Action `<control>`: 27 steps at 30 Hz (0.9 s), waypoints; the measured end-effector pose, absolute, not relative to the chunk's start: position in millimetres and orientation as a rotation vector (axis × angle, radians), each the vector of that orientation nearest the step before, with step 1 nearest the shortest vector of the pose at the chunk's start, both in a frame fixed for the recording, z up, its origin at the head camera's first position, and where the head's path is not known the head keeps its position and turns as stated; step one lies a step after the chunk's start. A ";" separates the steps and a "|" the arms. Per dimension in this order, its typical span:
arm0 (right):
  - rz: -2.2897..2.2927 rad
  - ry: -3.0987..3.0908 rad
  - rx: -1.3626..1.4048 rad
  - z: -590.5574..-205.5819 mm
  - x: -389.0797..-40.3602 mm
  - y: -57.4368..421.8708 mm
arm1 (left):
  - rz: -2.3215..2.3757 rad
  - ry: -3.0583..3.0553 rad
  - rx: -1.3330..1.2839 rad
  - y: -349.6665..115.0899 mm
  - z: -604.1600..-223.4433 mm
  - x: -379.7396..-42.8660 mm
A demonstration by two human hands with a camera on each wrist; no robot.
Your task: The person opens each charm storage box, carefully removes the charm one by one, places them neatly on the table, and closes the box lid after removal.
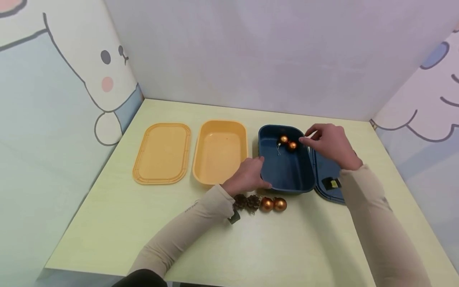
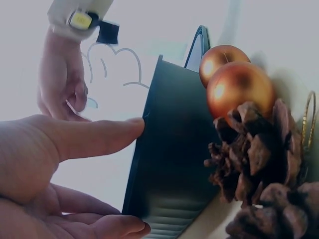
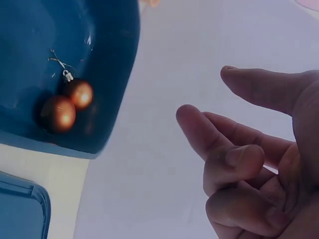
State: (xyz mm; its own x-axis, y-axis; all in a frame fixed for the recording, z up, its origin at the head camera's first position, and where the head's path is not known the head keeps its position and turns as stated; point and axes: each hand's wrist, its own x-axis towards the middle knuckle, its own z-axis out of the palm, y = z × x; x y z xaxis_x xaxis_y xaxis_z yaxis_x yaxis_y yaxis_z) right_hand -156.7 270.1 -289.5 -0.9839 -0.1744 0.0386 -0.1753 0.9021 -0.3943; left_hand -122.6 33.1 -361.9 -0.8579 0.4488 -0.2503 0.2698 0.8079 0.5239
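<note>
On the pale yellow tabletop (image 1: 107,223): two containers stand between two lids, set out left to right.
Dark blue, rounded-rectangular plastic box (image 1: 287,171): right of centre, upright, mouth up; its long axis runs from the person's side toward the back wall, far end leaning slightly left.
Yellow, rounded-rectangular plastic box (image 1: 220,155): just left of the blue one, long axis also near to far.
Flat yellow plastic lid (image 1: 163,153): farthest left, far end leaning right.
Flat dark blue plastic lid (image 1: 324,167): right of the blue box, partly hidden by a sleeve.
Left hand (image 1: 247,175): at the blue box's near left corner, thumb and fingers spread, touching its rim.
Right hand (image 1: 330,143): by the far right corner, fingers loosely bent, thumb apart, holding nothing.
Two brown pine cones (image 1: 253,203): in front of the blue box.
Two outer shiny copper-coloured balls (image 1: 280,204): just right of the cones, continuing their sideways row.
Two inner shiny copper-coloured balls (image 1: 292,146): inside the blue box's far half; the farther one's silver cap points left and nearward.
</note>
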 end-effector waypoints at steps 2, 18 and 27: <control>0.628 -3.104 0.276 -292.8 -170.5 267.9 | 0.686 2.635 0.538 33.0 -362.7 -123.2; 0.412 -3.348 0.148 -328.7 -230.0 235.1 | 0.690 2.638 0.536 32.7 -361.7 -125.3; 0.446 -3.347 0.131 -346.5 -243.4 231.4 | 0.706 2.636 0.527 31.8 -360.4 -125.1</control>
